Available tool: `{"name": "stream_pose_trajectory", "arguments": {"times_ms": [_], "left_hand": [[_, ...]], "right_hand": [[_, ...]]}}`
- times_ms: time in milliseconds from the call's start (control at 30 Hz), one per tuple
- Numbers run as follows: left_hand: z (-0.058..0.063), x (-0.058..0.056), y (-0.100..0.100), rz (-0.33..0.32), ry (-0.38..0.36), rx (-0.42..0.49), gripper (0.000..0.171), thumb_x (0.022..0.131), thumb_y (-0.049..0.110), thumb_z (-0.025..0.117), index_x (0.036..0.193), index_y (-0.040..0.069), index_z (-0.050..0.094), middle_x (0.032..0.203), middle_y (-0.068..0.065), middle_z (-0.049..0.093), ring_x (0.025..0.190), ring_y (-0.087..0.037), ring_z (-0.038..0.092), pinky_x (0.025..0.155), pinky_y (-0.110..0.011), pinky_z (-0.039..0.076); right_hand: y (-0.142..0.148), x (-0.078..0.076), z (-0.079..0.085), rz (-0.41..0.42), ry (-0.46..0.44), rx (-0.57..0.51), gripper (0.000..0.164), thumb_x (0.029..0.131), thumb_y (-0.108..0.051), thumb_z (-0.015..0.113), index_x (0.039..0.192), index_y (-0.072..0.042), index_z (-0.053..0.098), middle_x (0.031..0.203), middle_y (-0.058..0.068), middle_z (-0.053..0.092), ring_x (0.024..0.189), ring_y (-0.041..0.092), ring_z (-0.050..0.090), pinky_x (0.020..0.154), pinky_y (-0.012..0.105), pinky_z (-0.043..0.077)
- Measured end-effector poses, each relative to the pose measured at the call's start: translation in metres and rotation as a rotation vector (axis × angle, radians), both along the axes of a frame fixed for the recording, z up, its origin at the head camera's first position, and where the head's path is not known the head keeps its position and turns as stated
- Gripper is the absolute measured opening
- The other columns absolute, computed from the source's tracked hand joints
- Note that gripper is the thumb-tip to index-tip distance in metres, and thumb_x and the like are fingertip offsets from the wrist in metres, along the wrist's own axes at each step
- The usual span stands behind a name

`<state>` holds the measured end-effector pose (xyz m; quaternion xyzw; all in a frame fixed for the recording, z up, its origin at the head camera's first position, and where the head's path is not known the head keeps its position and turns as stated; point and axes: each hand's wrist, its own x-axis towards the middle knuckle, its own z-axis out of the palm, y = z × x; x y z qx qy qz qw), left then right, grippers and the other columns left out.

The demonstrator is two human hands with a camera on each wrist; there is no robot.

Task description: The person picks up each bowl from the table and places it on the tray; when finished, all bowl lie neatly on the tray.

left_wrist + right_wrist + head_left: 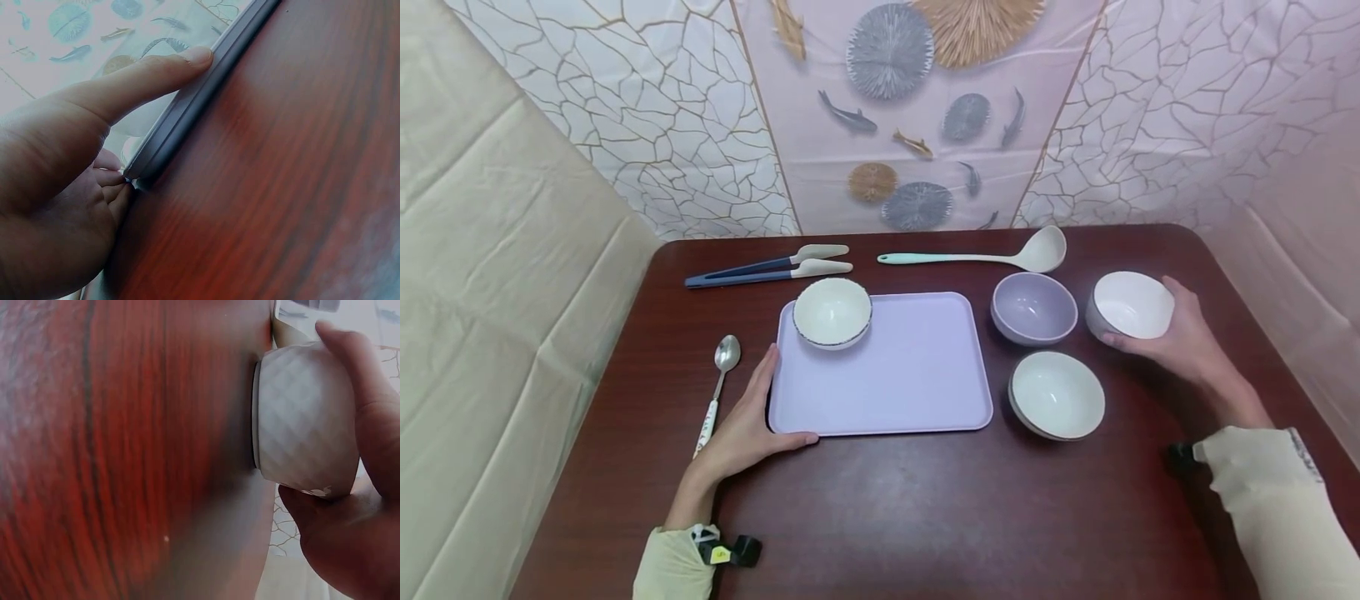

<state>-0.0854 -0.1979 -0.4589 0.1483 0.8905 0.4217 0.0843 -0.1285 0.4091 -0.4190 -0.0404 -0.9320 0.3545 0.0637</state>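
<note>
My right hand (1193, 333) grips a white bowl (1131, 305) at the right of the table, thumb and fingers spread around its side. The right wrist view shows this bowl's (306, 422) diamond-textured wall, upright with its base at or just above the tabletop; I cannot tell which. At the near left corner of a lilac tray (895, 392), my left hand (741, 437) lies with straight fingers along the left side. Its thumb (159, 75) touches the near rim. A white bowl with a dark rim (832, 312) sits in the tray's far left corner.
Right of the tray stand a purple bowl (1033, 308) and, nearer, another white bowl (1057, 395). Behind lie blue-handled tongs (767, 268) and a ladle (981, 257). A spoon (722, 367) lies left of the tray, partly behind the left hand. Patterned cloth (880, 125) hangs behind the table.
</note>
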Motion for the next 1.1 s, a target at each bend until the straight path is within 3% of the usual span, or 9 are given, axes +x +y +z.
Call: {"name": "stream_pose_trajectory", "arguments": {"times_ms": [567,867,1033,1100], "left_hand": [[-0.001,0.002,0.002,-0.007,-0.003,0.014,0.132,0.065,0.055,0.087,0.159,0.020,0.001,0.163,0.002,0.000,0.146,-0.019,0.012,0.110,-0.051,0.025],[0.000,0.002,0.000,0.000,-0.016,0.020,0.132,0.065,0.055,0.087,0.159,0.020,0.000,0.163,0.002,0.000,0.146,-0.020,0.011,0.110,-0.051,0.024],[0.001,0.001,-0.001,-0.002,-0.027,0.020,0.132,0.066,0.055,0.086,0.159,0.021,-0.001,0.163,0.002,-0.001,0.146,-0.020,0.011,0.110,-0.052,0.024],[0.001,0.001,-0.001,-0.002,-0.026,0.020,0.132,0.066,0.054,0.087,0.159,0.021,-0.001,0.163,0.002,-0.001,0.146,-0.020,0.010,0.110,-0.052,0.025]], "right_hand": [[-0.002,0.007,0.001,-0.090,0.037,0.006,0.116,0.071,-0.031,0.089,0.154,0.001,0.013,0.148,0.032,0.023,0.125,0.048,0.030,0.100,0.063,0.026],[-0.010,-0.004,0.035,-0.080,0.078,0.030,0.114,0.070,-0.030,0.089,0.155,-0.003,0.017,0.149,0.027,0.026,0.125,0.045,0.031,0.101,0.059,0.027],[-0.034,-0.014,0.060,-0.046,0.125,0.010,0.111,0.067,-0.029,0.092,0.153,-0.007,0.025,0.145,0.020,0.035,0.121,0.037,0.038,0.098,0.039,0.032],[-0.051,-0.019,0.074,-0.027,0.123,-0.007,0.110,0.066,-0.031,0.092,0.153,-0.012,0.026,0.144,0.016,0.036,0.120,0.034,0.040,0.096,0.036,0.033]]}}
